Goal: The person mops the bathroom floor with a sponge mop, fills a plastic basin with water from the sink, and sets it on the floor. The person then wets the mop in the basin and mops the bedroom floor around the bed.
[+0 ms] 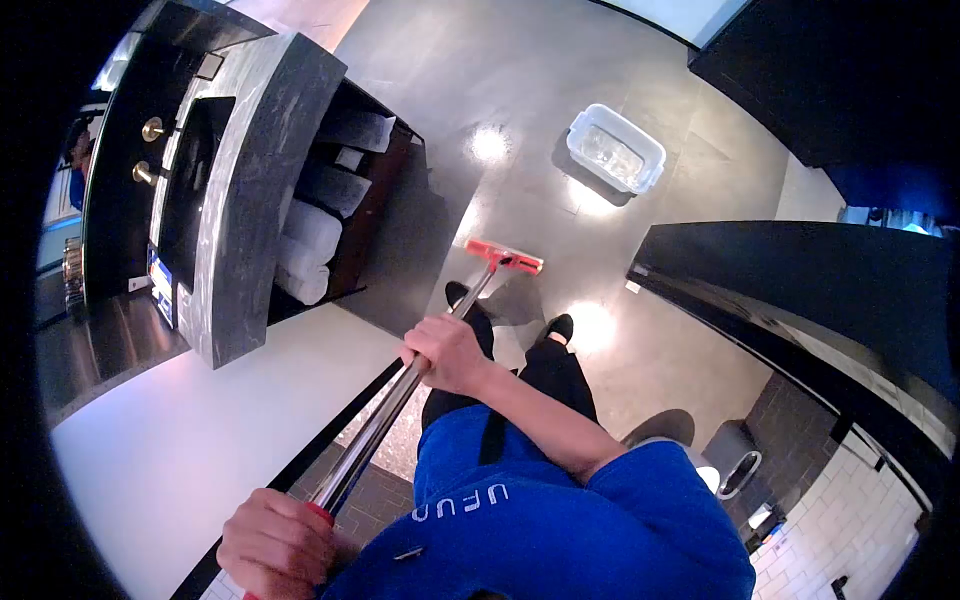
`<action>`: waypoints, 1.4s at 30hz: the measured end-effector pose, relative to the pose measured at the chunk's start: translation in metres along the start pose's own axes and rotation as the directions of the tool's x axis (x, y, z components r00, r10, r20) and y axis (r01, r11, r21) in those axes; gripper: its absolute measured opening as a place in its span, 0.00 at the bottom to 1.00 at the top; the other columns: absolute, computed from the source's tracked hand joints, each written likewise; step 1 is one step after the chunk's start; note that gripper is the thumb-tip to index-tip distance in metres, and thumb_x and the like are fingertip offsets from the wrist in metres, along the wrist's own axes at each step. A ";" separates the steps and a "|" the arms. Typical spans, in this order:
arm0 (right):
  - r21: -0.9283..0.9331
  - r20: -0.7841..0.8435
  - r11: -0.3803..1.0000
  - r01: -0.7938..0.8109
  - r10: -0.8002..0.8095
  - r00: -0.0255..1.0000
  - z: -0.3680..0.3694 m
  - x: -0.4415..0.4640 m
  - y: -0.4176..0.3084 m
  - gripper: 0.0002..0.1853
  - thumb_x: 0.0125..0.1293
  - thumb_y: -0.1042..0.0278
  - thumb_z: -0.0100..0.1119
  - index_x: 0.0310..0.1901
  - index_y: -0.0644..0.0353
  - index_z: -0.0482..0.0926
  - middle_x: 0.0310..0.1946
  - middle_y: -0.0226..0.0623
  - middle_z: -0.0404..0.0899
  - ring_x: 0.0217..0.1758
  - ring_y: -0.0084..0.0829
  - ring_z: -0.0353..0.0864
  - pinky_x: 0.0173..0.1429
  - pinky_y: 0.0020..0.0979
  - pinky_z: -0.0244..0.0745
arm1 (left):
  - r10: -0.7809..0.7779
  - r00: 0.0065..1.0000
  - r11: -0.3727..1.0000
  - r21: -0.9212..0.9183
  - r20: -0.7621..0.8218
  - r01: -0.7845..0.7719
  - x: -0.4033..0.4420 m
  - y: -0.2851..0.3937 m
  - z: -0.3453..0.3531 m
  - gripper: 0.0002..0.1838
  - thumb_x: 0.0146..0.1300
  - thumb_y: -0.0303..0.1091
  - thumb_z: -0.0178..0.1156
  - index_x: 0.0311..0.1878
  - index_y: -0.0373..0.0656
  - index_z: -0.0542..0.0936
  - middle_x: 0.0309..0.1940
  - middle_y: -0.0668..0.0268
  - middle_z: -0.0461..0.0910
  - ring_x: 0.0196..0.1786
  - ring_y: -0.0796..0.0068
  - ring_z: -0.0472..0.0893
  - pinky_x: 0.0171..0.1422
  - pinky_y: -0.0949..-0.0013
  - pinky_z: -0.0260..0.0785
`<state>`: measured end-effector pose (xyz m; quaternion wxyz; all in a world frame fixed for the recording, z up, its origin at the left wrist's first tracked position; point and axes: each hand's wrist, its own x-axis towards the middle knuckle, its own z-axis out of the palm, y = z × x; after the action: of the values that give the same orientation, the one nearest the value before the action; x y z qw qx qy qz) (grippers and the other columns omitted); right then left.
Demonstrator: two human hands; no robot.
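A mop with a steel pole (385,415) slants from the lower left up to its flat red head (506,257), which is down at the grey floor just ahead of my shoes. My right hand (450,352) is closed around the middle of the pole. At the lower left, my left hand (275,540) is wrapped about the red grip at the pole's upper end. The underside of the mop head is hidden. Further ahead on the floor stands a pale plastic tub (617,148), apart from the mop, with what looks like water inside.
To the left is a marble washstand (265,190) with brass taps; rolled white towels (308,250) and grey folded ones fill its shelf. A dark door or panel (790,290) juts in from the right. Behind me at right are a toilet and a grey bin (738,470).
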<state>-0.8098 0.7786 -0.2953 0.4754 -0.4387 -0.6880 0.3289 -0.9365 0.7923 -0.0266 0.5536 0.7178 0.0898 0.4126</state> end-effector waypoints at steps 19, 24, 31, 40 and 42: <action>0.053 -0.031 0.979 -0.195 0.197 0.980 0.065 -0.005 0.011 0.08 0.49 0.71 0.61 0.22 0.55 0.69 0.20 0.37 0.69 0.30 0.44 0.73 0.36 0.43 0.65 | -0.267 0.960 0.952 0.131 -0.088 0.277 -0.057 0.015 -0.049 0.21 0.55 0.42 0.69 0.15 0.46 0.70 0.10 0.69 0.72 0.14 0.73 0.74 0.26 0.70 0.72; 0.199 0.446 0.979 -0.047 -0.048 0.894 0.058 0.019 -0.006 0.09 0.48 0.70 0.64 0.26 0.54 0.71 0.25 0.37 0.73 0.34 0.43 0.75 0.39 0.40 0.68 | -0.113 0.994 0.958 0.264 -0.002 0.109 -0.039 0.045 -0.039 0.16 0.57 0.41 0.66 0.19 0.47 0.74 0.15 0.71 0.76 0.17 0.78 0.76 0.27 0.73 0.71; 0.219 0.382 0.964 -0.150 0.057 0.922 0.041 -0.013 0.039 0.10 0.52 0.66 0.62 0.25 0.54 0.69 0.23 0.37 0.73 0.35 0.42 0.76 0.43 0.40 0.68 | -0.098 0.981 0.922 0.357 -0.166 0.152 -0.009 -0.039 0.088 0.16 0.49 0.34 0.73 0.21 0.40 0.72 0.12 0.65 0.71 0.13 0.69 0.72 0.19 0.71 0.68; 0.084 0.226 0.976 -0.200 0.177 0.958 -0.066 -0.101 -0.001 0.09 0.55 0.66 0.58 0.22 0.55 0.70 0.20 0.39 0.72 0.30 0.43 0.76 0.37 0.43 0.67 | -0.121 0.988 0.987 -0.096 0.097 0.130 0.023 -0.009 0.096 0.17 0.56 0.32 0.70 0.21 0.42 0.71 0.13 0.65 0.73 0.14 0.72 0.75 0.20 0.71 0.70; 0.036 0.110 0.972 -0.233 0.228 0.968 -0.075 -0.110 -0.010 0.09 0.55 0.67 0.58 0.22 0.55 0.69 0.19 0.38 0.72 0.29 0.42 0.76 0.37 0.42 0.67 | -0.107 0.954 0.957 -0.231 0.280 0.175 0.038 -0.018 0.086 0.16 0.56 0.31 0.70 0.22 0.41 0.72 0.13 0.64 0.74 0.15 0.71 0.75 0.21 0.70 0.71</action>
<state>-0.7238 0.6766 -0.3018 0.4076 -0.4860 -0.6484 0.4210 -0.8462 0.7590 -0.0270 0.6758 0.6815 0.0134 0.2804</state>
